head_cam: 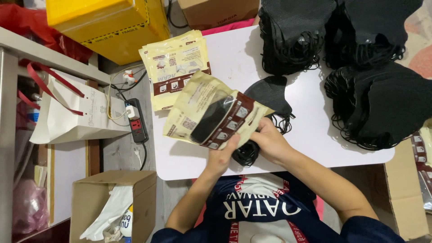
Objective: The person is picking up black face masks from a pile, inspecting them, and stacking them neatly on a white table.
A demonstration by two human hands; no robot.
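Note:
My left hand (222,155) grips the near edge of a cream and brown pouch (198,105) that has a clear window showing black masks inside. My right hand (270,141) presses at the pouch's open end, where black ear loops (245,155) bunch up between both hands. One loose black mask (270,92) lies on the white table (225,58) just behind the pouch.
A stack of flat cream pouches (173,63) lies at the table's far left. Several piles of black masks (382,101) fill the right side. Beyond the table are a yellow box (108,24), a white paper bag (74,110), a power strip (137,123) and an open cardboard box (112,204).

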